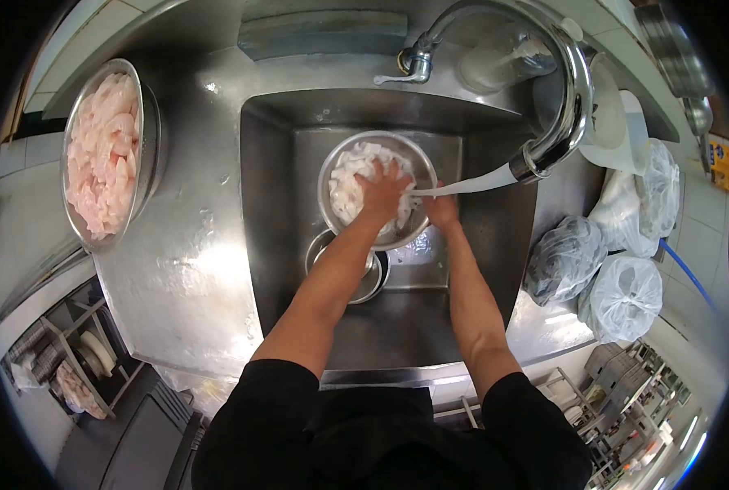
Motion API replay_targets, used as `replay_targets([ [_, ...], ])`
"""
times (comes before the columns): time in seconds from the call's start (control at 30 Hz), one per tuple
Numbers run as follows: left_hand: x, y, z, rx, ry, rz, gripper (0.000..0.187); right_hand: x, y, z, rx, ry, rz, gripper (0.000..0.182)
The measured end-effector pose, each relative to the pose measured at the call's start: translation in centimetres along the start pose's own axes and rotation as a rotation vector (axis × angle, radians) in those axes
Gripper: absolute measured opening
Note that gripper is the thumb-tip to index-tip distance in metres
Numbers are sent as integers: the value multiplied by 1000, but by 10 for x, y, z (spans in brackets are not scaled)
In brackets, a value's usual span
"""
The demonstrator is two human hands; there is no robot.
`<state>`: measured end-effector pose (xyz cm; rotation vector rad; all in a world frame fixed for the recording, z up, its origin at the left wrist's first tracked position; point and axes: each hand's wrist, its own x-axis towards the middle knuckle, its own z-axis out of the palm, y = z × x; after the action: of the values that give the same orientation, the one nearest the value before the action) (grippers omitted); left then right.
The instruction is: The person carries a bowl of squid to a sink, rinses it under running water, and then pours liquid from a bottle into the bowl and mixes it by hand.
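A round metal bowl (325, 196) sits in the sink, holding whitish pieces of raw meat (347, 196). My left hand (383, 194) reaches into it with fingers spread over the pieces. At the bowl's right rim is my right hand (441, 211), its fingers curled against the edge and partly hidden. From the curved faucet (573, 106) a stream of water (479, 180) runs leftward and down into the bowl, between my hands. Beneath the bowl's lower left side, a smaller metal pot (369, 282) shows partly behind my left forearm.
The steel sink (291, 327) surrounds the bowl. On the left counter stands a large metal bowl (143, 175) heaped with pale pink raw meat (102, 155). Several tied plastic bags (623, 298) rest on the right, near white containers (617, 122). The faucet lever (397, 79) is at the back.
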<state>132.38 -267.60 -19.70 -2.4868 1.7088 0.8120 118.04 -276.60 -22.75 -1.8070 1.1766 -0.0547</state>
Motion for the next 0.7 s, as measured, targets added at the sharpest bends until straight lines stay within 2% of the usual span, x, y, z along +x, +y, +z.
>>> replay_targets([
  [0.03,4,-7,11,-1,4,-2,56,-2,1,1,16,25,-21,34],
  [0.1,18,-20,20,-116,30,8,43,-13,-19,-1,25,64,-82,34],
  [0.13,26,-21,17,-125,110,30,29,-15,-25,1,2,109,-37,37],
  [0.17,33,-19,16,-128,105,30,29,-22,-29,2,-20,151,24,39],
  [0.23,42,-6,-20,-73,-112,45,22,-19,-14,10,29,150,49,43],
  [0.3,29,16,-59,-163,-97,28,21,-20,-11,12,35,239,47,45],
  [0.33,19,26,-75,-126,-191,13,24,-18,-3,9,-99,225,-77,45],
  [0.37,13,33,-91,-87,-279,-2,27,-17,-15,2,-97,222,-75,45],
  [0.4,8,37,-107,-72,-419,-35,36,-17,-42,-15,-187,101,113,45],
  [0.43,-2,36,-103,-72,-421,-37,36,-20,-65,-29,-276,-23,302,44],
  [0.47,-14,32,-98,-95,-265,-81,42,-22,-80,-37,-274,-25,301,44],
  [0.5,-23,24,-92,-115,-110,-123,49,-24,-93,-44,-258,44,195,46],
  [0.53,-27,13,-85,-112,-112,-121,49,-26,-103,-49,-242,115,90,48],
  [0.57,-33,0,-77,-240,28,-202,56,-27,-106,-50,-228,185,-13,50],
  [0.6,-37,-12,-66,-369,167,-281,64,-19,-92,-38,-228,185,-8,50],
  [0.63,-31,-28,-44,-368,164,-277,64,-2,-69,-14,-208,147,-66,56],
  [0.7,-15,-50,1,-933,283,-590,78,6,-55,21,-209,118,-97,65],
])
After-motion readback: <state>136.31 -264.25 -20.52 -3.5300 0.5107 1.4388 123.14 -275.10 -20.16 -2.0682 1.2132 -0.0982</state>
